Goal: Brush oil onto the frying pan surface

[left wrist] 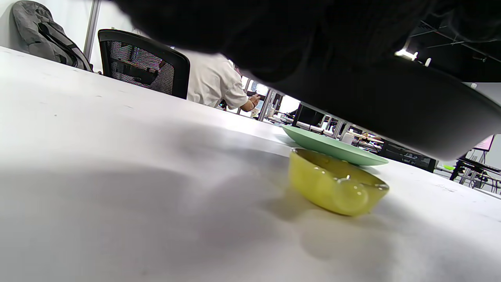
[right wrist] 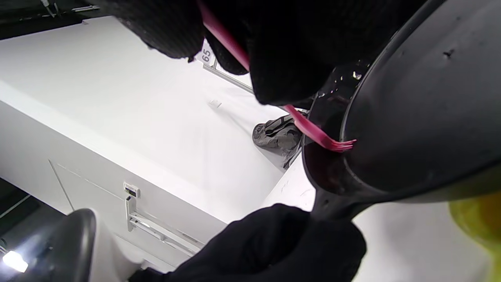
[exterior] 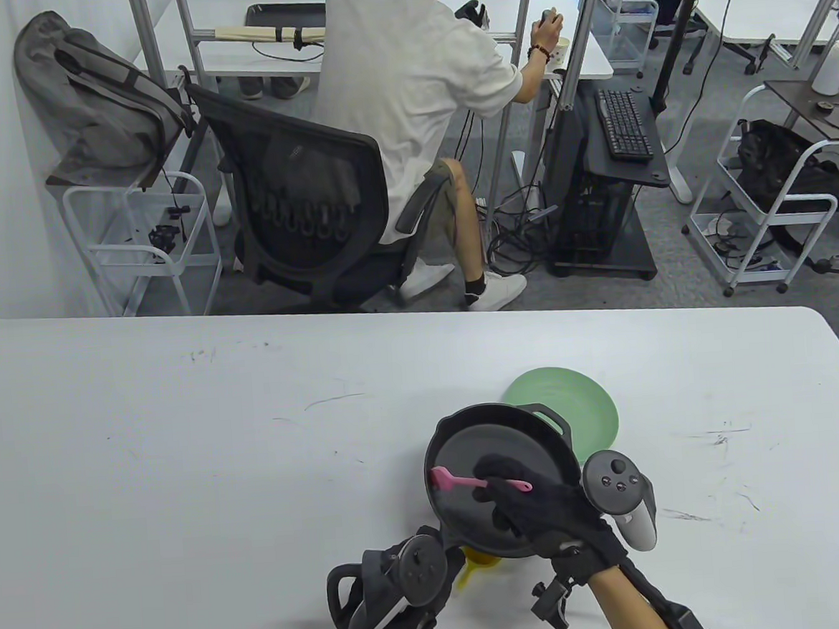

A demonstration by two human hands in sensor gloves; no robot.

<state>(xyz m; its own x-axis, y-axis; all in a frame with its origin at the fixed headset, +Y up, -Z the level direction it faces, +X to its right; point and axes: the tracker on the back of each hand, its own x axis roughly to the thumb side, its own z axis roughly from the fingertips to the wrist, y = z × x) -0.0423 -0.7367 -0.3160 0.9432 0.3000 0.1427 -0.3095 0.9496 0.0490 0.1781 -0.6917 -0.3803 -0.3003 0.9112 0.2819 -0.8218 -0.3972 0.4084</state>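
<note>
A black frying pan (exterior: 473, 461) is held above the table near its front edge; its underside (left wrist: 391, 105) fills the top of the left wrist view. My left hand (exterior: 409, 581) grips the pan's handle, as the right wrist view (right wrist: 282, 243) shows. My right hand (exterior: 526, 501) holds a pink silicone brush (exterior: 449, 479) over the pan, with the bristles on the left part of the pan's inner surface (right wrist: 344, 145). A yellow oil bowl (left wrist: 336, 182) sits on the table beneath the pan, partly visible in the table view (exterior: 479, 565).
A green plate (exterior: 584, 403) lies on the white table (exterior: 185, 453) just behind the pan, also in the left wrist view (left wrist: 332, 147). Beyond the table's far edge a person sits in an office chair (exterior: 303, 193) at another desk.
</note>
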